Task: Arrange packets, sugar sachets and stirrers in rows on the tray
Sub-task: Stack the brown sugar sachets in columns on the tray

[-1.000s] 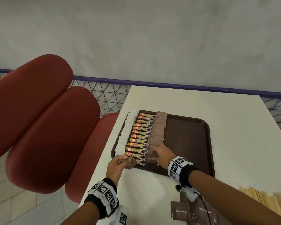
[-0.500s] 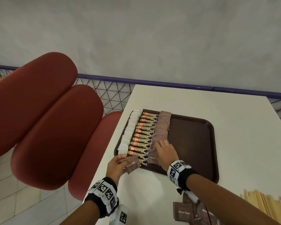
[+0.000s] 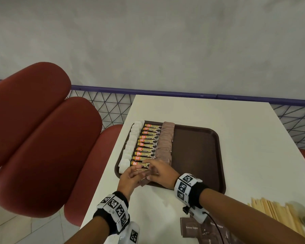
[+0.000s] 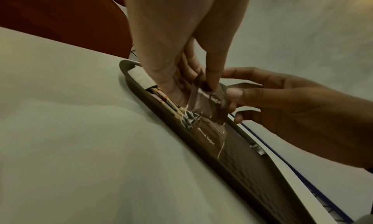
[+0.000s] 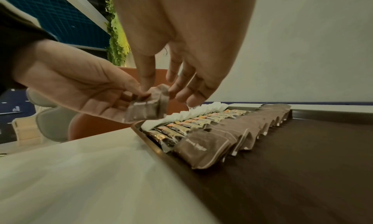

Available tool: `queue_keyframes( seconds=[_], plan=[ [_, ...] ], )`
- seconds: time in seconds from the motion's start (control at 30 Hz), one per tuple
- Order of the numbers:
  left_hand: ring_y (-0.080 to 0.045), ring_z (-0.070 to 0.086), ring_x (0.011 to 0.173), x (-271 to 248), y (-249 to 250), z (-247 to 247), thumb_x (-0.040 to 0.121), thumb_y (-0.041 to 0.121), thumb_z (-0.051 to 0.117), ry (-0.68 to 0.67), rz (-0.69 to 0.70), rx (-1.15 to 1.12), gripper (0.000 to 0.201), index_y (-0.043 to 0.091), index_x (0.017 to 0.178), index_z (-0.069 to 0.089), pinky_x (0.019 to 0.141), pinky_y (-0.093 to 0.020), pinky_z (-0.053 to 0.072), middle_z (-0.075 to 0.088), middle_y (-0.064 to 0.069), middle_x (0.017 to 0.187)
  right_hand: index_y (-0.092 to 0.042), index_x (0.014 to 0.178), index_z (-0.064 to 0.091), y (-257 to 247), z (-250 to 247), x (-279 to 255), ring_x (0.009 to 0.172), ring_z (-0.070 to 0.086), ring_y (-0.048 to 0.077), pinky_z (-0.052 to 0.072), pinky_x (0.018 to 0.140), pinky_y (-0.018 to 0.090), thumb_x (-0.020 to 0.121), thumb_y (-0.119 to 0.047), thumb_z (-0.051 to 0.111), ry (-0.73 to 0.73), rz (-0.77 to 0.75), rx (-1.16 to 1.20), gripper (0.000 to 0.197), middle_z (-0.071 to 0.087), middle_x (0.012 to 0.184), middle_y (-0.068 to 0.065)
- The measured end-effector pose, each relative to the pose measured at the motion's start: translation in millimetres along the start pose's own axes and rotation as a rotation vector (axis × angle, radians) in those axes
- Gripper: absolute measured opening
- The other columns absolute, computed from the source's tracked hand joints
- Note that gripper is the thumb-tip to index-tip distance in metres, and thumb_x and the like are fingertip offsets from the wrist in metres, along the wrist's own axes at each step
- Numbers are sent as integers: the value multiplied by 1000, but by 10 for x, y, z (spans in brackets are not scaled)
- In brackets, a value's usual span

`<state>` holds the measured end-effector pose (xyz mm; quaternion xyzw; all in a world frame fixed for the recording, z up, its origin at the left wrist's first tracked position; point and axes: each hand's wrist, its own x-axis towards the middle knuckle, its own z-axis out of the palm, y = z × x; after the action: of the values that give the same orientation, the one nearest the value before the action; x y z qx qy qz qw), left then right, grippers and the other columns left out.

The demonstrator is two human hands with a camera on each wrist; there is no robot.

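A brown tray [image 3: 195,155] lies on the white table and carries three rows along its left side: white sachets [image 3: 130,147], granules packets [image 3: 148,143] and brown sugar sachets [image 3: 165,141]. Both hands meet over the tray's near left corner. My left hand [image 3: 139,175] holds a small stack of brown sugar sachets [image 5: 147,104] between thumb and fingers. My right hand [image 3: 151,173] pinches the top edge of one sachet [image 4: 210,103] in that stack with thumb and fingers. The nearest end of the brown row [image 5: 201,150] lies just below the hands.
Loose brown sugar sachets [image 3: 201,228] lie on the table under my right forearm. A pile of wooden stirrers [image 3: 275,212] sits at the near right. Red chairs [image 3: 42,147] stand left of the table. The tray's right half [image 3: 201,141] is bare.
My right hand left the brown row and came back to the stack in my left hand. My left hand rose to the tray's near edge to meet it.
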<state>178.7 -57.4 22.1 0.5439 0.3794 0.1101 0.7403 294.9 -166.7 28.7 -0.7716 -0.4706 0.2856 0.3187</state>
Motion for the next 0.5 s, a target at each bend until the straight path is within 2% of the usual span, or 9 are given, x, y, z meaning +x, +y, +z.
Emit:
queue_keyframes(
  seconds=[0.07,0.1,0.2,0.3,0.4,0.5],
  plan=[
    [-28,64,88,9,-8,35,81,-8,62,-13,17,22,33,6,111,56,78,-36,53,68,-17,95,-18,122,50,-13,28,-33,87,55,19,45,79,32,85,-12,58,-3,13,-32,38,56,91,1],
    [-26,64,87,9,-13,51,82,-8,61,-16,29,33,35,6,113,55,78,-36,52,69,-16,94,-16,114,53,-4,27,-50,85,56,21,45,77,32,85,-11,58,23,16,-64,30,58,91,4],
    [-12,62,84,2,-30,59,84,-7,59,0,60,43,36,11,115,52,72,-23,49,67,-8,93,-15,95,61,89,-47,-68,92,55,21,43,80,30,83,-10,58,189,131,-103,14,61,99,7],
    [-12,60,89,30,-54,-14,85,-5,59,50,62,22,36,10,118,54,72,-21,47,65,-5,96,-24,84,59,237,-120,-40,95,54,20,45,85,31,83,-13,61,288,339,-63,11,61,100,6],
    [-17,58,95,55,-72,-101,85,-4,59,79,58,20,34,9,116,57,74,-24,47,65,-6,98,-32,66,47,301,-125,-25,88,57,20,49,83,34,81,-13,64,248,402,0,29,63,95,6],
    [-19,59,94,49,-77,-138,84,-3,61,88,44,4,28,11,107,60,72,-25,47,65,-7,97,-32,67,49,332,-44,-9,91,60,24,50,83,33,81,-15,64,148,413,-64,26,63,102,9]
  ],
)
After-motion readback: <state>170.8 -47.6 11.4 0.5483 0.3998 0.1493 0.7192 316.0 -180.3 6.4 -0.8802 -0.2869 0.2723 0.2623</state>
